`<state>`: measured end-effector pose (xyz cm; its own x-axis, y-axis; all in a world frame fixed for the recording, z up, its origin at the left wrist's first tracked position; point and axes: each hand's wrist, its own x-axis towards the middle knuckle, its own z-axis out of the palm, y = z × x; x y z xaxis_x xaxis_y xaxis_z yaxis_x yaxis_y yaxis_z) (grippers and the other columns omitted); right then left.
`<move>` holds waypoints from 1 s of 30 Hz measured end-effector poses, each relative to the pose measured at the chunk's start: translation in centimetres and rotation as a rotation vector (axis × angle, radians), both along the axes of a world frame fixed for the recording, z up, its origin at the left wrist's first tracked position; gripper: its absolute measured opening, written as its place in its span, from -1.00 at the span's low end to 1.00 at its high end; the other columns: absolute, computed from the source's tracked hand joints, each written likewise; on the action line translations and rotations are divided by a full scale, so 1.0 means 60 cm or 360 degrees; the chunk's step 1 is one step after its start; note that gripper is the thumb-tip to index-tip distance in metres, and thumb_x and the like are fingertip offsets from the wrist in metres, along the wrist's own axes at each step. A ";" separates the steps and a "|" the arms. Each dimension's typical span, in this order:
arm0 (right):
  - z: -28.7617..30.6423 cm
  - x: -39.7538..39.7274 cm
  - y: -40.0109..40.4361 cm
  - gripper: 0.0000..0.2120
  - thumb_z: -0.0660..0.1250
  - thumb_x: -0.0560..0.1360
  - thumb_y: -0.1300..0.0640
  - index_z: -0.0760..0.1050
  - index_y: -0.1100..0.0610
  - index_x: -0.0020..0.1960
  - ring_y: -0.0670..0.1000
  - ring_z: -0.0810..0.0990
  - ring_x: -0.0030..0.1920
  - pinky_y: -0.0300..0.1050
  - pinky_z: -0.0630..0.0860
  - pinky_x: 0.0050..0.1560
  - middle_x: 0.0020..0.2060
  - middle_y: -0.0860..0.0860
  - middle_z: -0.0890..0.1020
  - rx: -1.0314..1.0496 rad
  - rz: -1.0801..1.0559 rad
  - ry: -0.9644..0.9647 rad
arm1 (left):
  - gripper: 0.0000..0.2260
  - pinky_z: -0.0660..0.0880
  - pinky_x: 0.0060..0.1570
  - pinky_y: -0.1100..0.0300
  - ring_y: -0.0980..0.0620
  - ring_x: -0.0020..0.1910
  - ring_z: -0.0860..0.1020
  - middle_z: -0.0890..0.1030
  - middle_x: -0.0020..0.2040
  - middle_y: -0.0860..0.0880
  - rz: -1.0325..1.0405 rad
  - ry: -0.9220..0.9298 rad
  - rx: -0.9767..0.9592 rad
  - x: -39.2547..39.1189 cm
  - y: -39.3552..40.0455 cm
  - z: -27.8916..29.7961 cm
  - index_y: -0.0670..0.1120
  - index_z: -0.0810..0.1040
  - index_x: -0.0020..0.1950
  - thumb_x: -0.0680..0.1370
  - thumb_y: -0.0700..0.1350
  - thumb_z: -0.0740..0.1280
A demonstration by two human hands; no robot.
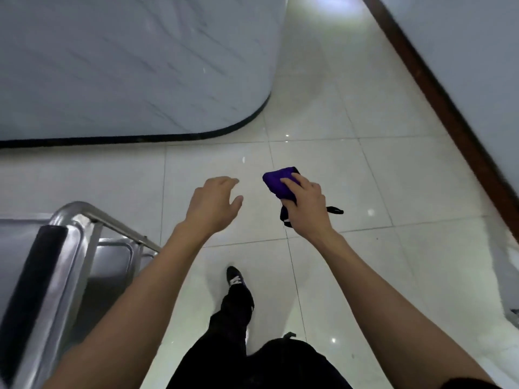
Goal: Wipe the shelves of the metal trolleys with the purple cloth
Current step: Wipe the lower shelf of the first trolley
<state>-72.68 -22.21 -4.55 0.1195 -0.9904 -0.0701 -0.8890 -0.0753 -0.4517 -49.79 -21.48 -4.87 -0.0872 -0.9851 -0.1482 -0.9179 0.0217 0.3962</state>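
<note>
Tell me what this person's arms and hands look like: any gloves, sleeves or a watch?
Both forearms are bare, and neither the left hand nor the right hand wears a glove, ring or watch that I can see. A dark sleeve edge shows only at the right arm's upper end. Below are black trousers and a dark shoe with white marks.

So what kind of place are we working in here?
Probably a service corridor in a commercial or institutional building: glossy white tiled floor, a rounded marble-look counter or wall with dark skirting, and a stainless-steel trolley at the left. The right hand holds the purple cloth.
</note>
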 end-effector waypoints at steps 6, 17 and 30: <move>0.024 0.116 -0.217 -0.55 0.30 0.60 0.13 0.41 0.01 0.48 0.18 0.34 0.35 0.12 0.37 0.29 0.51 0.01 0.36 -0.0032 0.0264 0.0031 | -0.53 0.37 0.39 -0.05 -0.06 0.45 0.38 0.41 0.51 -0.01 0.0255 0.0055 0.0048 0.110 -0.163 0.029 0.00 0.33 0.55 0.66 0.10 0.21; 0.031 0.309 -0.533 -0.56 0.32 0.59 0.16 0.44 0.02 0.46 0.20 0.36 0.35 0.12 0.34 0.36 0.49 0.03 0.39 -0.0034 0.0666 -0.0034 | -0.54 0.37 0.35 0.00 -0.05 0.43 0.40 0.42 0.50 -0.02 0.0699 0.0088 0.0019 0.290 -0.377 0.029 -0.01 0.35 0.54 0.66 0.11 0.22; 0.027 0.654 -0.783 -0.51 0.30 0.62 0.16 0.34 0.01 0.53 0.10 0.28 0.44 0.08 0.26 0.48 0.52 0.02 0.32 0.0071 0.1449 -0.0014 | -0.54 0.37 0.39 0.01 -0.02 0.43 0.39 0.42 0.50 -0.02 0.1497 0.0175 0.0098 0.479 -0.498 0.005 0.00 0.36 0.53 0.66 0.10 0.23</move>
<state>-33.47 -69.18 -2.92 0.8547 -0.5091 -0.1015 -0.4909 -0.7288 -0.4774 -21.06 -51.37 -4.58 0.7218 -0.6491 -0.2402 -0.5057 -0.7316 0.4573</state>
